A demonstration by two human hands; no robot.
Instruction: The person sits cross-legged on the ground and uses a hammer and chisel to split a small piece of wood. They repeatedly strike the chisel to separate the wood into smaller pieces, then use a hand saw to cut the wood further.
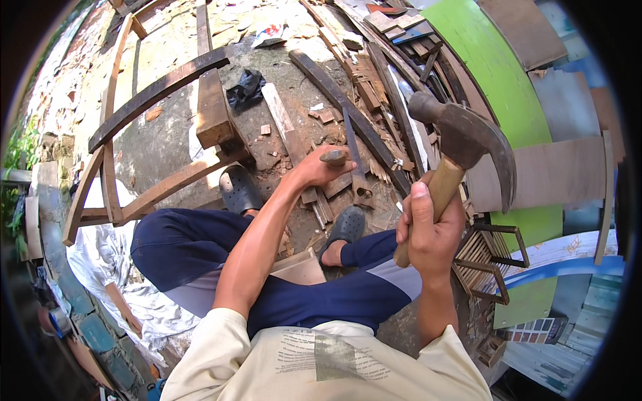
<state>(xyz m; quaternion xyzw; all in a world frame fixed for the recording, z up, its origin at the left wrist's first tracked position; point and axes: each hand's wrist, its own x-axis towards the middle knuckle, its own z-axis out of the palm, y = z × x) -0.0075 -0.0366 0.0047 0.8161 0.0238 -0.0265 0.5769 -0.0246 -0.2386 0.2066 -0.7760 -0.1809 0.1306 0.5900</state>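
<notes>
My right hand (435, 230) is wrapped round the wooden handle of a claw hammer (461, 137). The hammer is raised at the right, its dark metal head up and its claw curving down to the right. My left hand (321, 167), held low in the middle, is closed on a tool with a round-ended wooden handle (334, 158). That end points up toward me; the tool's working end is hidden. Just right of this hand lies what looks like a handsaw (356, 154), narrow at its far end. Beyond it a dark wooden beam (344, 110) runs diagonally across the ground.
A wooden frame (157, 97) with a curved dark rail stands at the left. Between my feet in dark clogs (348, 227) lie planks and wood chips. Scrap boards (428, 60) are piled at the far right, beside a green panel (501, 73). A slatted wooden piece (485, 257) stands nearer right.
</notes>
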